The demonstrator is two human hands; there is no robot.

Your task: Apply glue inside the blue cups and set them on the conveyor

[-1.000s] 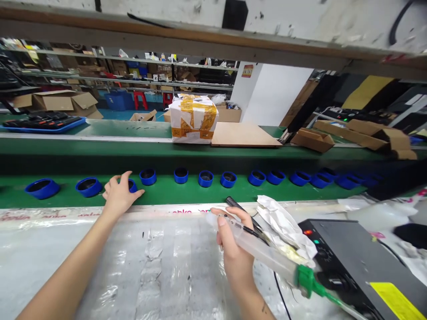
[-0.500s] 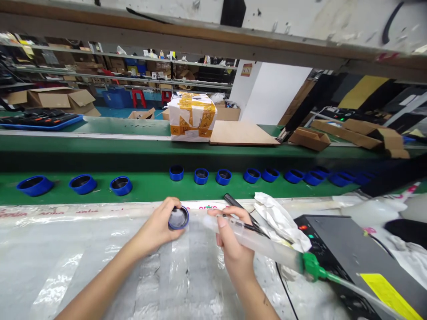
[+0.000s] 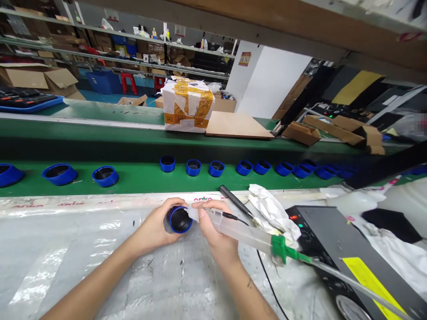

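Observation:
My left hand [image 3: 160, 224] grips a round blue cup-like part [image 3: 181, 219] with a dark inside, its opening tilted toward me. Around the barrel of a translucent dispensing syringe [image 3: 248, 234] are the fingers of my right hand [image 3: 215, 226]. The syringe tip is at the right rim of the blue part; whether it touches I cannot tell. A green cap [image 3: 279, 250] and a clear hose are fitted to the syringe's rear end, and a black cable [image 3: 267, 271] runs from near its front.
Several blue cups [image 3: 193, 167] stand in a row on the green belt [image 3: 140, 175]. To the right sit a grey dispenser box [image 3: 320, 240], crumpled white tissue [image 3: 271, 209] and a black-handled tool [image 3: 235, 198]. Beyond the belt stands a taped carton [image 3: 188, 106].
My right hand has brought the syringe leftward, its tip now at the blue part's rim. My left hand has tilted the part so more of its inside shows. The camera view has shifted.

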